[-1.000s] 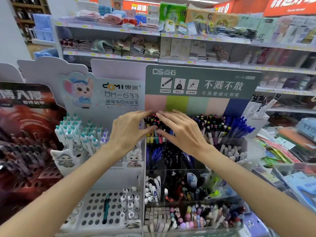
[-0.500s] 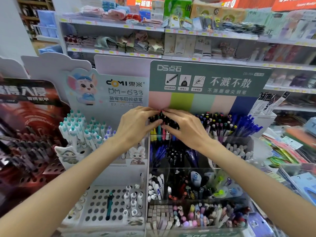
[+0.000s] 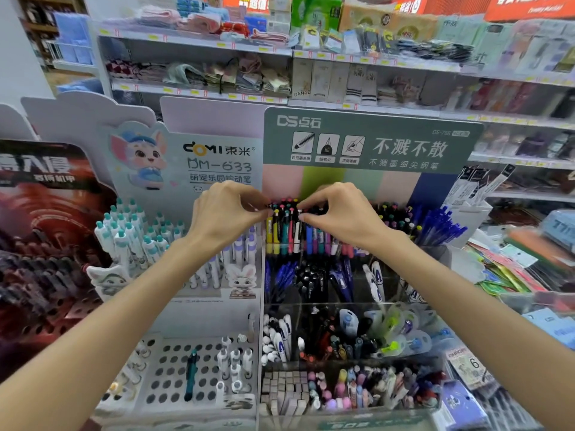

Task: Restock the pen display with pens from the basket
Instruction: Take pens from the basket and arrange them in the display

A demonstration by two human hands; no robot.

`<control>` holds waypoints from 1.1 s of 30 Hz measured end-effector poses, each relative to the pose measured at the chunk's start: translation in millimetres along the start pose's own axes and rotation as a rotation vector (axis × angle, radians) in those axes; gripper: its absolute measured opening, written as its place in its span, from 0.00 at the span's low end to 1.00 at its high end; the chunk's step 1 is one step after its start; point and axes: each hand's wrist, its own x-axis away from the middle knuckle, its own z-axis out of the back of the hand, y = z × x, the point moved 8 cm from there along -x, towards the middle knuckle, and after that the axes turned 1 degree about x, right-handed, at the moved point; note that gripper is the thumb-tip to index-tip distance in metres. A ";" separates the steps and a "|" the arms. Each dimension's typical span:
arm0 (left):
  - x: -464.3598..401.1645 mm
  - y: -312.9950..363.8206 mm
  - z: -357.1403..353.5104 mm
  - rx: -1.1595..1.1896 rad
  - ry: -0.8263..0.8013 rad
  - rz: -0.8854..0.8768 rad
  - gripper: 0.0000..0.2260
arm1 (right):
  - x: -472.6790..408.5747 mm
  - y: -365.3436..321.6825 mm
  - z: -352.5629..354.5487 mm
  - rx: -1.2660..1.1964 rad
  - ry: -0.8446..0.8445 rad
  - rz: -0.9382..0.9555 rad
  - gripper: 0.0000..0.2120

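A: Multicoloured barrels are filling the top row of the pen display (image 3: 357, 309), right under the green header card (image 3: 370, 138). Are you seeing both hands there?

B: Yes. The left hand (image 3: 224, 216) is reaching in below the card's left end, its fingers curling in a pinch at the caps of the coloured pens (image 3: 287, 227). Whether its grip is actually closing on one pen I cannot tell; the fingertips are hiding it.

A: And the other one?

B: The right hand (image 3: 342, 216) is coming in just beside it, under the middle of the card, thumb and forefinger pinching at a pen top in the same upright bunch. The two sets of fingertips are nearly meeting over the caps.

A: What is sitting around that?

B: Further right under the card, blue pens (image 3: 441, 225) are leaning in their own compartment. Left of the card, white pens with teal caps (image 3: 133, 234) are standing in the cartoon mouse display (image 3: 186, 160). Well below the card, a single teal pen (image 3: 190, 374) is standing in a white tray of round holes (image 3: 174, 377).

A: The basket?

B: It is not showing in this view.
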 end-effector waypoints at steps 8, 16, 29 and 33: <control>2.3 4.1 -2.2 -0.062 -0.064 0.004 0.11 | -9.8 9.4 -6.5 -0.098 -0.031 -0.110 0.07; -9.5 0.6 -13.7 -0.087 -0.136 -0.034 0.18 | -11.0 6.7 -2.4 -0.104 -0.070 -0.058 0.11; -16.4 7.2 -19.6 -0.211 -0.133 -0.116 0.23 | -7.0 2.2 -3.8 -0.032 0.004 -0.057 0.10; -13.6 10.7 -20.2 -0.226 -0.098 -0.118 0.23 | -8.6 4.0 -5.9 -0.084 -0.034 -0.051 0.09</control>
